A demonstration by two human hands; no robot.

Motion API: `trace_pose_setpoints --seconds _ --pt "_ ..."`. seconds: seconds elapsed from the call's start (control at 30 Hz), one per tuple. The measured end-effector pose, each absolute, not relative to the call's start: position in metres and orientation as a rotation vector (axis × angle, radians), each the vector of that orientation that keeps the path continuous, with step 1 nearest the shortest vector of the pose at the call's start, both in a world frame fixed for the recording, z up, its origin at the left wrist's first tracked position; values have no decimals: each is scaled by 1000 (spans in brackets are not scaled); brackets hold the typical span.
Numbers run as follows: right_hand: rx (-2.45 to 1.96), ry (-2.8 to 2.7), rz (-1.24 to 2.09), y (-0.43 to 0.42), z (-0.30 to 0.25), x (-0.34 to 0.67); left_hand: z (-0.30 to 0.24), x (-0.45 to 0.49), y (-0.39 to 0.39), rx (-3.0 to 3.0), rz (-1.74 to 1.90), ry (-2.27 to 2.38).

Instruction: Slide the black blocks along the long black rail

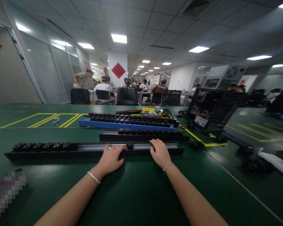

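Note:
A long black rail [89, 151] with a silvery inner channel lies across the green table in front of me. Several dark round parts [47, 147] sit side by side in its left portion, and one small black part [130, 145] stands in the channel between my hands. My left hand [111, 158] rests on the rail just left of that part, fingers apart, index finger close to it. To the right of it, my right hand [159, 152] lies over the rail with its fingers stretched out. Neither hand visibly holds anything; the fingertips are partly hidden against the rail.
Beyond lie another black rail [143, 135] and a blue-edged rail [127, 125], both with rows of round parts. A metal dish [149, 113] stands behind them. An opened computer case [214, 108] is at right. A pixelated object [6, 196] is at lower left. People sit farther back.

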State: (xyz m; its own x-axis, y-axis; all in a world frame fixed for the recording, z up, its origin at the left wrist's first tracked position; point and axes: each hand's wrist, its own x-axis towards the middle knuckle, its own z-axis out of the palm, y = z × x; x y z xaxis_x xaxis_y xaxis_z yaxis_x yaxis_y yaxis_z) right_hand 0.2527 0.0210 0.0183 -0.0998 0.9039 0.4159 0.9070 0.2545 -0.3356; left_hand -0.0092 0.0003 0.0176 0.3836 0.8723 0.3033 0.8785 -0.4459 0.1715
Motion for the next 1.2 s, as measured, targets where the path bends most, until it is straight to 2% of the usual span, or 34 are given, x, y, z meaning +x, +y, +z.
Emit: trace_pose_setpoints --seconds 0.1,0.43,1.2 --pt "-1558 -2044 80 18 19 232 16 -9 1 -2579 -554 -1653" --pt "-1696 -1859 337 20 35 149 15 -8 0 -2542 -565 -1650" --pt "-1717 -1785 209 21 28 159 14 -9 -2 -2522 -492 -1609"
